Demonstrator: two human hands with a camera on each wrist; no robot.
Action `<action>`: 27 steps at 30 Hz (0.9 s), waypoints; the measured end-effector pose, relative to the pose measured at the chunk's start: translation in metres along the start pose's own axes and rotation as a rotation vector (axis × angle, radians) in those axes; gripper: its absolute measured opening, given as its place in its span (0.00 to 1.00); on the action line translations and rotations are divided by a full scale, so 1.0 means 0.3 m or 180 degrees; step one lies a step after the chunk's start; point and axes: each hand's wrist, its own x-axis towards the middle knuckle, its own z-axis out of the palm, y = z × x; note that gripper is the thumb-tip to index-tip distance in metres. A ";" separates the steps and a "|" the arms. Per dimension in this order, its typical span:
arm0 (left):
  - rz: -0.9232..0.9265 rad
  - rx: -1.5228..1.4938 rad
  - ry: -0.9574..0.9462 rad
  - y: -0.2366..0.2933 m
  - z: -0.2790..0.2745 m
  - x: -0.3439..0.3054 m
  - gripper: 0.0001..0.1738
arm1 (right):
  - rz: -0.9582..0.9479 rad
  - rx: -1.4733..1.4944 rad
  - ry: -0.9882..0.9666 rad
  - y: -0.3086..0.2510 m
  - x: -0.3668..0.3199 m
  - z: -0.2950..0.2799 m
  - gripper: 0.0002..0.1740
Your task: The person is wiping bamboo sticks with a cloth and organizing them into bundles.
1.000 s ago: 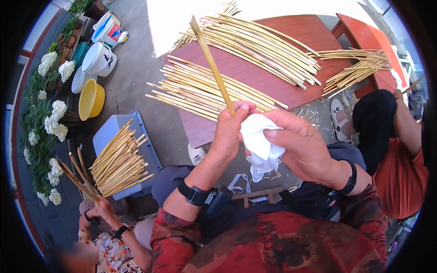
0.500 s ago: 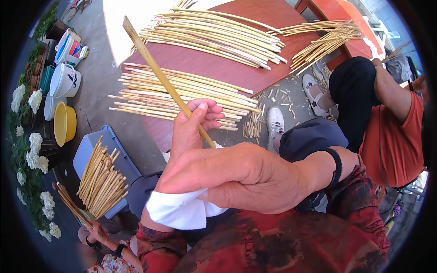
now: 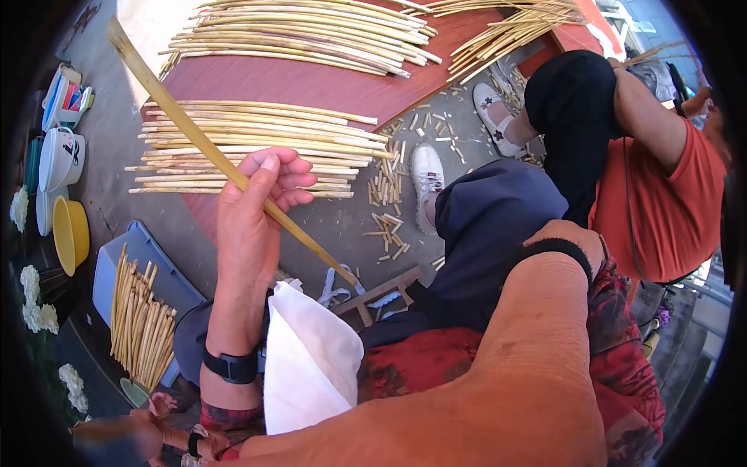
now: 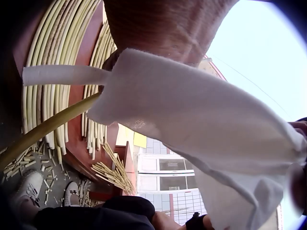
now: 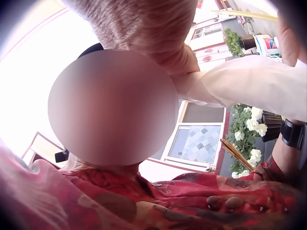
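My left hand (image 3: 249, 206) holds a long yellow-brown cane (image 3: 183, 121) under its thumb, the other fingers loosely bent. The cane slants across the head view from upper left down past the palm. At the bottom of the head view, my right hand (image 3: 436, 420) is close to the camera, its fingers hidden. In the right wrist view the right hand (image 5: 144, 28) grips one end of a white cloth (image 5: 249, 86). That cloth (image 3: 307, 358) stretches between the two hands, and in the left wrist view it meets the left hand beside the cane (image 4: 53, 124).
Bundles of canes (image 3: 257, 148) lie on a red-brown table (image 3: 311, 86). Short offcuts (image 3: 385, 187) litter the floor. A person in an orange top (image 3: 661, 202) sits at right. More sticks (image 3: 140, 319) lie on a blue-grey bin (image 3: 132, 241) at left, near a yellow basin (image 3: 71, 237).
My right hand has pulled the cloth away from the cane toward my body. The left hand has kept the cane and shifted left in view, as the head view turned right.
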 end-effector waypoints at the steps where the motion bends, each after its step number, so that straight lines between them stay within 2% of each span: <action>1: -0.0003 -0.0009 0.0005 -0.001 0.002 0.003 0.12 | 0.0025 -0.0044 -0.0022 -0.005 -0.003 -0.004 0.06; 7: 0.0011 -0.0037 -0.0061 0.001 -0.006 0.002 0.12 | 0.0219 -0.0358 -0.0225 -0.048 0.006 -0.023 0.07; 17: 0.0024 -0.0024 -0.0020 -0.001 -0.009 0.001 0.12 | 0.0740 -0.1465 -0.0849 -0.149 0.043 -0.049 0.08; 27: 0.0057 -0.0008 -0.0125 -0.002 -0.016 0.012 0.13 | 0.0985 -0.1909 -0.1296 -0.190 0.068 -0.044 0.10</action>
